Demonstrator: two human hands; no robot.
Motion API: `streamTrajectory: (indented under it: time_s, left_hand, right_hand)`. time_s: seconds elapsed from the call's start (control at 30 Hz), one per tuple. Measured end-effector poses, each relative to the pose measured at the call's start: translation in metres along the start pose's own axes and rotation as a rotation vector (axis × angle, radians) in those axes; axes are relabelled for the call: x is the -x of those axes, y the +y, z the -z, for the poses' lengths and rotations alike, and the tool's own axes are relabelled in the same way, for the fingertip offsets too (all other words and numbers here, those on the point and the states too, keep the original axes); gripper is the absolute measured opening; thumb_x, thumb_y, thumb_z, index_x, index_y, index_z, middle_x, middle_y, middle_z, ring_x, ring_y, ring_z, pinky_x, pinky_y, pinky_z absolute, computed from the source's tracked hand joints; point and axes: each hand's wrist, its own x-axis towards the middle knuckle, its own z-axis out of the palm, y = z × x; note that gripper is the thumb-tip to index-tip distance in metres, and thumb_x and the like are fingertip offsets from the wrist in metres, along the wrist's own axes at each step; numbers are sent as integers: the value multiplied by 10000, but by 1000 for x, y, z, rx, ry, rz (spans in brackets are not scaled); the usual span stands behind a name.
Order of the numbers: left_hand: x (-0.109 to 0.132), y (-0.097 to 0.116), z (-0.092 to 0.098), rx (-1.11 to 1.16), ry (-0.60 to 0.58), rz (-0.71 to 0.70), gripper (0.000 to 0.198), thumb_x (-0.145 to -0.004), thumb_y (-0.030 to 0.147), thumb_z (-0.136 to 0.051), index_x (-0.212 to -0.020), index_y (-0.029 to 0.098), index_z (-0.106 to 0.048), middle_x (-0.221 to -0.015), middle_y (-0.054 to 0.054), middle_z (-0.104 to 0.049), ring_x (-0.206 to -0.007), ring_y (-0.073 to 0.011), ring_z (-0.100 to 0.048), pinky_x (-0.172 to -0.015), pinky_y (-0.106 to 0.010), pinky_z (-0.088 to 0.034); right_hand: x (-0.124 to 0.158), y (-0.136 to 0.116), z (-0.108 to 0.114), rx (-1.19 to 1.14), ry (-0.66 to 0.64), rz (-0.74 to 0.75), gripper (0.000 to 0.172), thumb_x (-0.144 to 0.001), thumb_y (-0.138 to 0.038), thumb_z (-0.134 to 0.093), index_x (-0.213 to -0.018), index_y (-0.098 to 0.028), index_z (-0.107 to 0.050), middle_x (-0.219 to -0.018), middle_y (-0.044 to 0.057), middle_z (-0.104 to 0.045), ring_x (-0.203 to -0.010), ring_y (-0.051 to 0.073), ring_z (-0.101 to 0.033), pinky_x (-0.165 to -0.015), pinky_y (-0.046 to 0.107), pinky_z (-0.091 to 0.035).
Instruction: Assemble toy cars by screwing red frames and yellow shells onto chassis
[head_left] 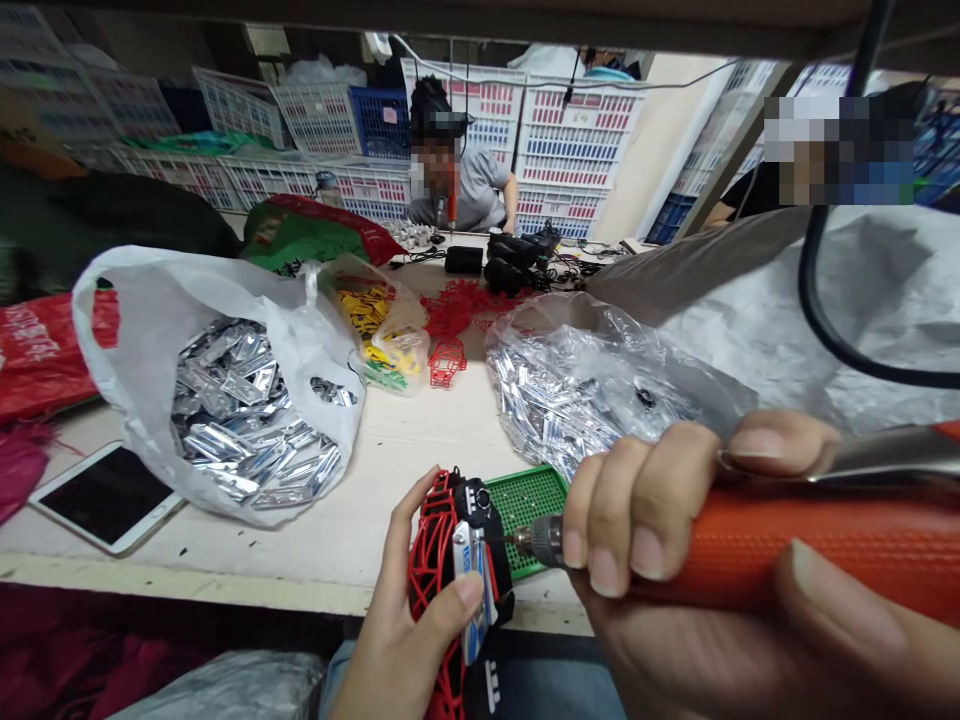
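Note:
My left hand (420,610) is wrapped round a toy car (442,550) with a red cage body and black wheels, tilted up at the table's front edge. My left thumb presses on a silver plate (474,590) with blue markings along the car's side. In my right hand (660,520) is an orange electric screwdriver (810,550), its metal chuck pointing left at the silver plate. The bit tip is close to the plate; whether it touches a screw is too small to tell. Behind the chuck lies a green perforated tray (536,500) with tiny bits in it.
A white bag (307,290) of silver plates stands left, near a phone (105,495). A clear bag (585,370) of similar plates lies right. Yellow parts (367,315) and red cage frames (448,360) sit mid-table. A black cable (814,300) hangs right. A co-worker (472,180) sits opposite.

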Motion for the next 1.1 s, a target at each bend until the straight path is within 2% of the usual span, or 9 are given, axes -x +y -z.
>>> streamTrajectory:
  time_s: [0.2, 0.37, 0.5, 0.6, 0.73, 0.87, 0.97, 1.03, 1.1]
  left_hand:
    - [-1, -1, 0, -5, 11, -25, 921, -764, 562, -752, -1552, 298, -354, -1391, -84, -667, -1265, -336, -638, -1143, -454, -448]
    - [-1, -3, -1, -20, 5, -27, 915, -793, 546, -742, -1565, 286, -325, -1347, -89, -691, -1213, -323, -670, -1121, -449, -471]
    - [-1, -7, -1, -84, 52, -48, 875, -816, 550, -719, -1555, 282, -333, -1462, -103, -617, -1321, -336, -606, -1159, -467, -439]
    - [-1, -8, -1, -118, 67, -69, 843, -831, 550, -701, -1544, 287, -338, -1532, -97, -555, -1391, -328, -545, -1190, -460, -402]
    - [-2, -9, 0, -111, 73, -73, 848, -822, 540, -718, -1537, 302, -328, -1536, -85, -547, -1385, -318, -549, -1193, -447, -396]
    - [-6, -6, 7, -181, 46, -82, 825, -802, 546, -743, -1495, 290, -377, -1501, -95, -574, -1352, -320, -578, -1162, -442, -430]
    - [-12, 5, 21, -281, 100, -142, 843, -793, 561, -747, -1482, 269, -359, -1383, -115, -648, -1206, -300, -678, -1081, -427, -499]
    - [-19, 14, 36, -368, 195, -200, 859, -797, 552, -728, -1492, 266, -310, -1261, -105, -699, -1061, -279, -737, -977, -418, -558]
    - [-28, 23, 53, -558, 281, -252, 887, -788, 549, -707, -1504, 252, -277, -1142, -90, -729, -947, -284, -758, -905, -436, -578]
  right_hand:
    - [7, 3, 2, -42, -11, -32, 425, -704, -388, -864, -1019, -305, -591, -650, 1, -626, -536, 232, -612, -512, 432, -564]
    - [5, 9, -3, -76, 8, -13, 263, -804, -405, -796, -944, -303, -597, -614, -15, -615, -494, 209, -592, -486, 390, -543]
    - [6, 19, -5, -117, 54, 1, 180, -868, -370, -764, -896, -304, -599, -592, -44, -608, -463, 171, -577, -478, 334, -522]
    - [8, 25, -3, -152, 49, 43, 147, -854, -330, -742, -919, -302, -613, -599, -45, -616, -467, 163, -579, -479, 320, -519]
    - [6, 32, -6, -195, 74, 75, 155, -808, -297, -701, -947, -300, -632, -604, -38, -621, -474, 160, -577, -487, 318, -527]
    - [-5, 43, -11, -253, 96, 119, 181, -781, -290, -663, -959, -280, -632, -541, -65, -569, -392, 138, -513, -387, 262, -463]
    - [-15, 48, -4, -116, 142, -6, 183, -787, -314, -688, -949, -239, -645, -513, -77, -543, -360, 123, -484, -353, 240, -409]
    - [-18, 50, 6, 91, 176, -124, 216, -783, -339, -741, -939, -210, -664, -555, -61, -576, -416, 122, -528, -407, 249, -446]
    - [-18, 49, 18, 274, 162, -212, 262, -781, -399, -763, -927, -200, -675, -646, -24, -631, -532, 143, -594, -500, 277, -505]
